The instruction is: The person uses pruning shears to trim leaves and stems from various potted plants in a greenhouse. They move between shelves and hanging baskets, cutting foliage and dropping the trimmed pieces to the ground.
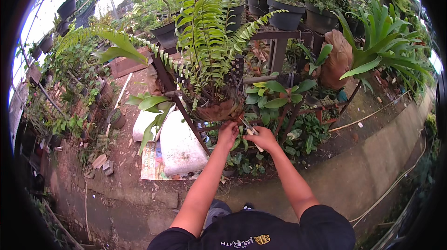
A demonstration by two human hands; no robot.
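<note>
My right hand [263,140] grips a pair of pruning shears [249,128], whose blades point up and left toward the underside of a hanging plant. Close beside it, my left hand [228,133] has its fingers curled just below the plant's brown, dry base [218,111]. Whether those fingers pinch anything is too small to tell. Long green fern fronds [204,36] rise from this base. A broad-leaved green plant [276,98] grows just right of the fern, above my right hand.
A dark metal rack [276,35] carries several black pots [287,14]. To the right hangs a staghorn fern [380,45] with a brown shield frond [337,59]. White sacks [181,147] lie on a printed sheet [150,166] at left. A concrete path [370,166] runs along the right.
</note>
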